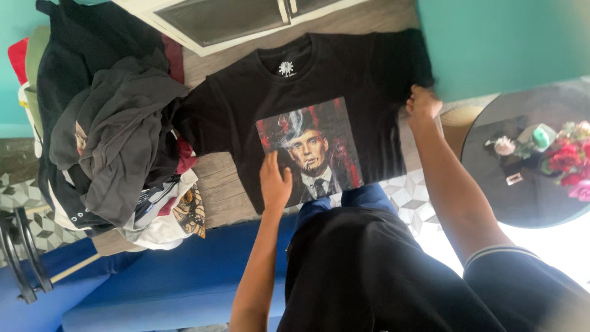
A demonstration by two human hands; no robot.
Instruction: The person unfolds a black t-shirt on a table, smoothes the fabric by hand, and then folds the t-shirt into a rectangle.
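While the left hand (275, 182) presses flat-fingered on the black T-shirt (233, 98), the right hand (423, 103) pinches its edge.

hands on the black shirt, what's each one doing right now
Left hand: open, flat on the black t-shirt print.
Right hand: at the shirt's edge; grip cannot be told.

A black T-shirt (307, 86) lies spread flat, front up, on a wooden desk (221, 178), collar away from the person. A printed portrait in red and grey tones fills its chest; one sleeve reaches toward the heap of clothes beside it
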